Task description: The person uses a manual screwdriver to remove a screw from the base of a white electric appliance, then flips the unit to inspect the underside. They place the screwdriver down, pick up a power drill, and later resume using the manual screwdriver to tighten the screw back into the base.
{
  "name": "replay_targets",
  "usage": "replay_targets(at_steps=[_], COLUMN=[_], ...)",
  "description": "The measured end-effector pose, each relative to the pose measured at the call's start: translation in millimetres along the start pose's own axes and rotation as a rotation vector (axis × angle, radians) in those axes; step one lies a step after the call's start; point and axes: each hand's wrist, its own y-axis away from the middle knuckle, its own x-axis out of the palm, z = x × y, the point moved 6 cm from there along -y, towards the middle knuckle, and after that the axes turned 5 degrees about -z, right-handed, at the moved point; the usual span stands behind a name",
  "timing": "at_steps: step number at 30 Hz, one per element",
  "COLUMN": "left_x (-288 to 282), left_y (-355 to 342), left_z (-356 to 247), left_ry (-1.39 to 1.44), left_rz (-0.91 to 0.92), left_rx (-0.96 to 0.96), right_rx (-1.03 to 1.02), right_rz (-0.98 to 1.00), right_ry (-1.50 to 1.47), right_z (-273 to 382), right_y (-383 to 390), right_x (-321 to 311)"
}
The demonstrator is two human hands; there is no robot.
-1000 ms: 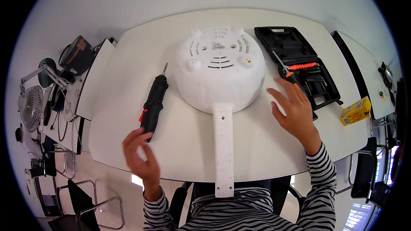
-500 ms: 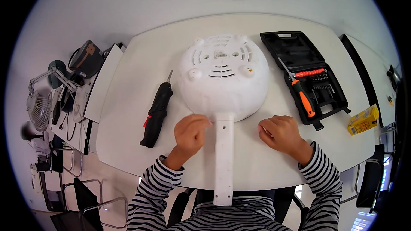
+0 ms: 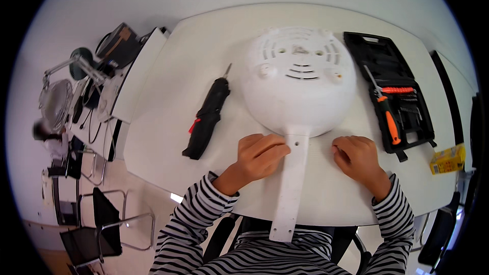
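A white round housing [image 3: 298, 97] lies vented side up on the table, its long flat handle [image 3: 289, 193] pointing toward me over the front edge. My left hand [image 3: 260, 155] is closed, its curled fingertips on the handle’s left edge near the housing. To the handle’s right, my right hand [image 3: 356, 158] is curled closed just above the tabletop, with nothing visible in it. A black power screwdriver [image 3: 206, 122] with a red switch lies left of the housing. An open black tool case [image 3: 379, 56] at the right holds bits and an orange-black screwdriver [image 3: 390, 125].
The white table [image 3: 153, 122] has a yellow carton [image 3: 446, 160] near its right edge. A left side desk holds a lamp [image 3: 81, 63], fan [image 3: 56, 104], dark bag [image 3: 118, 46] and cables. A partly blurred person [image 3: 53, 145] is at far left. Black chairs [image 3: 102, 224] stand below.
Both hands moved inward from beside the tools and curled closed. My left hand then reached the handle, while my right stayed right of it. The view has shifted slightly.
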Motion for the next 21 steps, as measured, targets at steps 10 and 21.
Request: replay_targets(at_steps=[10, 21], left_x=[-2.3, 0.3], left_y=[1.0, 3.8], left_z=[4.5, 1.5], left_ry=[-0.006, -0.041], left_rz=[-0.033, 0.042], left_rx=[-0.001, 0.062], right_rx=[-0.033, -0.038], right_rz=[-0.013, 0.021], right_ry=[-0.020, 0.022], right_z=[3.8, 2.7], right_y=[-2.3, -0.6], right_x=[0.1, -1.5])
